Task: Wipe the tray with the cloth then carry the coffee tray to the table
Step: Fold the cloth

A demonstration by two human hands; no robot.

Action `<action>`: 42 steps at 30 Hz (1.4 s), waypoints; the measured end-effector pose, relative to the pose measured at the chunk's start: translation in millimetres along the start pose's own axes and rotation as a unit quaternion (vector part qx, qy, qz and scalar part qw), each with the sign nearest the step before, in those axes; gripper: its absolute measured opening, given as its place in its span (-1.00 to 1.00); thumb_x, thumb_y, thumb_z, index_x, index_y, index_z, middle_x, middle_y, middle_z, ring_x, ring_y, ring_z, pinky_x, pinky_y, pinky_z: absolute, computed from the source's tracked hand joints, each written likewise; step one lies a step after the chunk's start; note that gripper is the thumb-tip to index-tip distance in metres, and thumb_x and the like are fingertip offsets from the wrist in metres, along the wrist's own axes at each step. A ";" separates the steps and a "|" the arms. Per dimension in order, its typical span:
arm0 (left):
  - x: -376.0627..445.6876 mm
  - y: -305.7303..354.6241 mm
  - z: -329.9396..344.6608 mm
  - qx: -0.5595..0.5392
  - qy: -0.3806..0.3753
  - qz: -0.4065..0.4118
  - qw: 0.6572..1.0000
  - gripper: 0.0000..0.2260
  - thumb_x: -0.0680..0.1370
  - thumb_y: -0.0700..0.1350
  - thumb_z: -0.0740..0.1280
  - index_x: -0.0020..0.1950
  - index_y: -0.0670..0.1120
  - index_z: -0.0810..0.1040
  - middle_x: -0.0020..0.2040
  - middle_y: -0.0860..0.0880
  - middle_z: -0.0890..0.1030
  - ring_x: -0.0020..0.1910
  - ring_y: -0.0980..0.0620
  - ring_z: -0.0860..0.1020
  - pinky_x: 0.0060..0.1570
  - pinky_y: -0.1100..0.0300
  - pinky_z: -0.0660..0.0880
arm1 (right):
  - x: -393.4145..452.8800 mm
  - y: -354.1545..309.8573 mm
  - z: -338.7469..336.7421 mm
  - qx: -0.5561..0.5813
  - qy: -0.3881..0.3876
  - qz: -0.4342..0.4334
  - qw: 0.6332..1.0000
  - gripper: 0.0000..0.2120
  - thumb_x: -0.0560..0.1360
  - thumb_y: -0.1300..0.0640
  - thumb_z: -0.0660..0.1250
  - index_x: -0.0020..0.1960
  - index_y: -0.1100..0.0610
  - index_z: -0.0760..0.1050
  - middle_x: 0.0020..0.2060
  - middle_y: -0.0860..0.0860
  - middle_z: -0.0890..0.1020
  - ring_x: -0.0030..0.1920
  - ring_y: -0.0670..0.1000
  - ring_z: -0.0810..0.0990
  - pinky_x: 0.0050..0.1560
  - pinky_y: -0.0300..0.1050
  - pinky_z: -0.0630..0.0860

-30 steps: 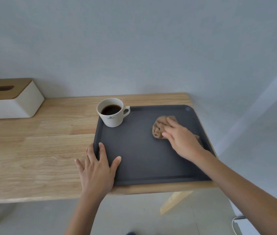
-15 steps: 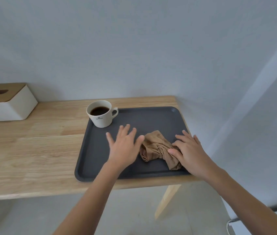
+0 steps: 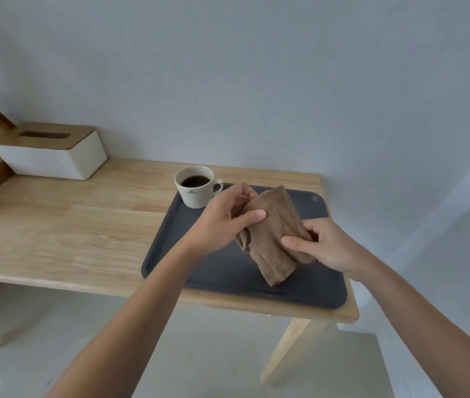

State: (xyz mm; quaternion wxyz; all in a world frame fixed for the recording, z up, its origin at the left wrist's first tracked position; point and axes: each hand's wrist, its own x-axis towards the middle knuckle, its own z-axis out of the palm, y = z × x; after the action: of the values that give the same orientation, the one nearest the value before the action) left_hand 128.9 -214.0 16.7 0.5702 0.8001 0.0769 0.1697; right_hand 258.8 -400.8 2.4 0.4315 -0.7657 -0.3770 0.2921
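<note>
Plain grey wall backs a pale wooden tabletop (image 3: 55, 225) whose right end carries a dark tray (image 3: 228, 285). Both hands are raised above the tray with the cloth (image 3: 271, 239) between them. The left hand (image 3: 222, 222) is closed on the cloth's upper part, thumb pressed across the front and fingers curled behind. The right hand (image 3: 325, 248) pinches the cloth's right side lower down, thumb on the front face. The cloth is brown, partly folded into a thick strip, and its bottom end hangs below both hands; whether it touches the tray I cannot tell.

A white cup (image 3: 196, 186) of dark coffee stands just beyond the left hand, at the tray's far left corner, its handle turned toward the hands. A white box (image 3: 52, 156) with a wooden lid sits well off to the left of the left hand, against the wall.

Wiping looks about done, or paused to refold; the carry is not yet begun. The cup is the main risk. It sits close to the left knuckles and is fairly full, so a sweep that way, or a loose cloth end catching the handle, could tip or slop it. With the cup in one corner, lifting will load the tray unevenly, and a tilt could slide the cup.
</note>
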 end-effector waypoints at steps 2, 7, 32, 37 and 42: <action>-5.7 8.8 -19.0 -0.020 0.025 0.009 0.999 -0.79 0.51 -0.11 0.37 0.00 -0.18 0.40 -0.16 -0.26 0.58 -0.21 -0.21 0.56 -0.19 -0.32 0.51 | 10.8 -22.5 -4.0 0.017 -0.004 -0.041 0.999 -0.68 0.33 -0.12 0.45 -0.05 0.08 0.63 -0.11 0.10 0.70 -0.05 0.12 0.67 0.02 0.04 0.58; -31.1 20.4 -73.9 0.006 0.114 0.014 0.993 -0.72 0.50 0.02 0.35 0.03 -0.10 0.34 -0.16 -0.46 0.52 -0.30 -0.28 0.46 -0.31 -0.36 0.39 | 42.9 -85.6 12.7 0.018 0.002 -0.153 0.988 -0.90 0.41 0.08 0.47 -0.13 0.07 0.59 -0.25 -0.08 0.69 -0.23 -0.12 0.65 -0.16 -0.26 0.51; -118.9 -124.8 -250.4 0.436 -0.160 -0.199 0.863 -0.35 0.55 0.20 0.18 0.51 0.30 -0.14 0.56 0.20 -0.21 0.54 0.05 -0.29 0.39 -0.24 -0.42 | 140.9 -105.8 255.4 -0.468 -0.168 -0.054 0.866 -0.04 0.43 -0.38 0.16 0.54 0.21 -0.11 0.57 0.11 -0.09 0.56 0.07 -0.18 0.47 0.32 -0.28; -125.3 -130.9 -264.6 0.438 -0.202 -0.193 0.855 -0.32 0.52 0.26 0.19 0.48 0.36 -0.20 0.52 0.28 -0.23 0.52 0.11 -0.30 0.38 -0.23 -0.45 | 138.5 -101.5 257.4 -0.462 -0.160 -0.052 0.871 0.00 0.41 -0.42 0.14 0.54 0.21 -0.12 0.57 0.12 -0.10 0.56 0.06 -0.17 0.45 0.33 -0.31; -118.5 -112.0 -267.1 0.490 -0.221 -0.181 0.824 -0.25 0.53 0.21 0.22 0.50 0.26 -0.26 0.49 0.24 -0.28 0.50 0.08 -0.34 0.40 -0.21 -0.43 | 120.7 -94.5 234.3 -0.257 0.037 -0.143 0.955 -0.35 0.45 -0.26 0.28 0.40 0.10 0.36 0.38 0.01 0.45 0.42 -0.01 0.32 0.50 0.17 0.02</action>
State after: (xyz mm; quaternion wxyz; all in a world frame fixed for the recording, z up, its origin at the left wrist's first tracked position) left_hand -69.4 23.1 -32.1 0.1254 0.9619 0.1655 -0.1776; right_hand 112.9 -165.0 -36.1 0.2715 -0.7988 -0.5289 0.0920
